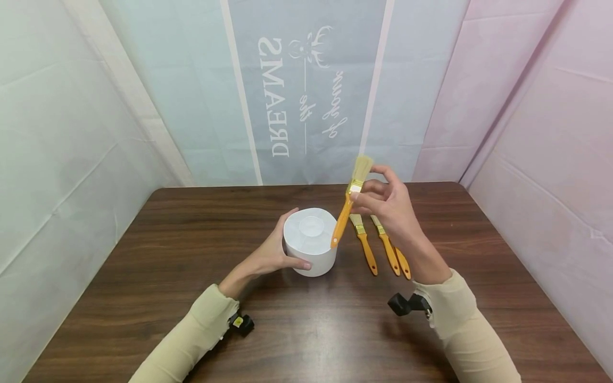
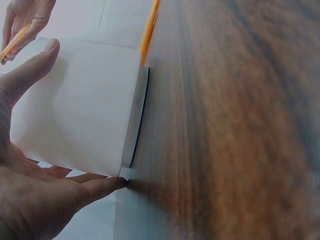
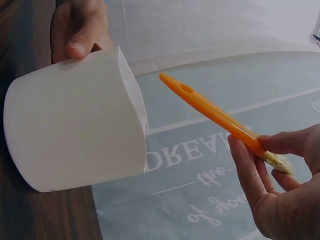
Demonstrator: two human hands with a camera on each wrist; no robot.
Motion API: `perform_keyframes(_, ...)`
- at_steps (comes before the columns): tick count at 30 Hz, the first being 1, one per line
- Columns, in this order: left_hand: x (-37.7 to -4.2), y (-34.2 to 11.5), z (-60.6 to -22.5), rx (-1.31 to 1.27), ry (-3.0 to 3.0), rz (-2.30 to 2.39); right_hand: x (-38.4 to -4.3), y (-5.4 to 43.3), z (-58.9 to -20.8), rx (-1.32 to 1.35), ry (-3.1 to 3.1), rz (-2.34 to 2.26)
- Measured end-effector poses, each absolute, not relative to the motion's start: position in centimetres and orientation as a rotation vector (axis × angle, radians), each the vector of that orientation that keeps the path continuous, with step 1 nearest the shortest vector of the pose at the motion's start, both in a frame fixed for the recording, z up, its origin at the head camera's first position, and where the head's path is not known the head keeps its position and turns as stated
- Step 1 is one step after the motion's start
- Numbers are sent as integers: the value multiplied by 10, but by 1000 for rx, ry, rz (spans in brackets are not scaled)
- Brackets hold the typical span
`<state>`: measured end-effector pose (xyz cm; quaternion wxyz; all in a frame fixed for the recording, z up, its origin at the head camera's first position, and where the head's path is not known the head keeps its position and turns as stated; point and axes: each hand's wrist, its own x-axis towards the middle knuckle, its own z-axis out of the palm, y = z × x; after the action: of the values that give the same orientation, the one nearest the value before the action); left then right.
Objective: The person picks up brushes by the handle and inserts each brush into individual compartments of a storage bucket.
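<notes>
A white round container [image 1: 316,263] with a wavy rim stands on the table, with a raised disc visible inside it in the head view. My left hand [image 1: 268,252] grips it from the left, thumb in front and fingers round the far side and near its base. Up to the right, my right hand [image 1: 395,207] pinches a paintbrush [image 1: 342,221] near its ferrule between thumb and fingers. That brush has a yellow-orange handle and pale bristles; its bristles point up and its handle end slants down beside the rim. In the right wrist view the handle end [image 3: 172,82] is apart from the container.
Right of the container lie more paintbrushes: one paintbrush [image 1: 366,252] on its own and two others close together, a nearer paintbrush [image 1: 390,255] and a partly hidden paintbrush [image 1: 404,263]. A dark wooden table [image 1: 306,330] carries everything. A printed curtain [image 1: 191,80] hangs behind it.
</notes>
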<state>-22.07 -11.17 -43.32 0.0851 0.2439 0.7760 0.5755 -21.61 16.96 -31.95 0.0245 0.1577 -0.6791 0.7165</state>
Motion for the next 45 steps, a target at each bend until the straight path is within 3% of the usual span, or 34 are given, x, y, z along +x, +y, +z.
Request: perform_keyframes(45,-218,-111,-432,712,2301,1722,-211,153,-330,705,-2145,1711)
